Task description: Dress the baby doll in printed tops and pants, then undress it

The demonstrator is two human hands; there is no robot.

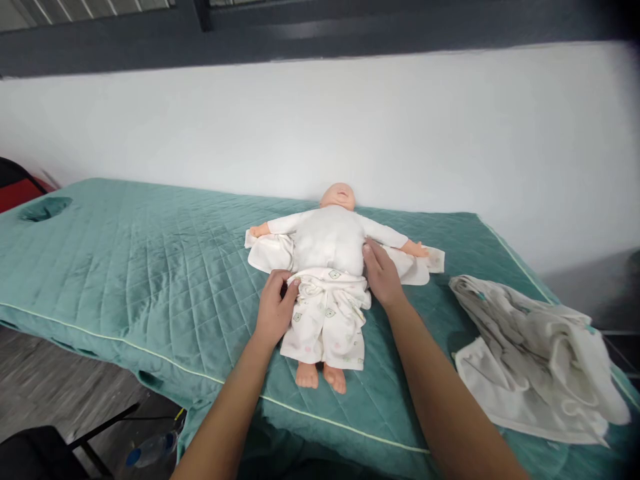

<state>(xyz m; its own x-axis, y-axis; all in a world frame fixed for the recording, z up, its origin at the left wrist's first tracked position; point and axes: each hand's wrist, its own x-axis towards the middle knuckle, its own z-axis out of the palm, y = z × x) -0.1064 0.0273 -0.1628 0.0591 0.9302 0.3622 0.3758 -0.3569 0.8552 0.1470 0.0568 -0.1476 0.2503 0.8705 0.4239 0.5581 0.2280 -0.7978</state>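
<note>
A baby doll (339, 196) lies on its back on a green quilted bed cover, arms spread wide and feet toward me. It wears a white long-sleeved top (327, 237) and printed white baby pants (327, 313), bunched in folds at the waist. My left hand (277, 303) is closed on the pants at the left of the waistband. At the right side of the doll's belly, just above the waistband, is my right hand (383, 273), fingers drawn together against the top; what they grip is hidden. Spread beneath the arms is a white garment (415, 268).
Crumpled white baby clothing (535, 360) lies at the right of the green bed cover (165, 267). The cover has a round hole (45, 209) at far left. A white wall (225, 133) rises behind. A plastic bottle (153, 450) lies on the floor at lower left.
</note>
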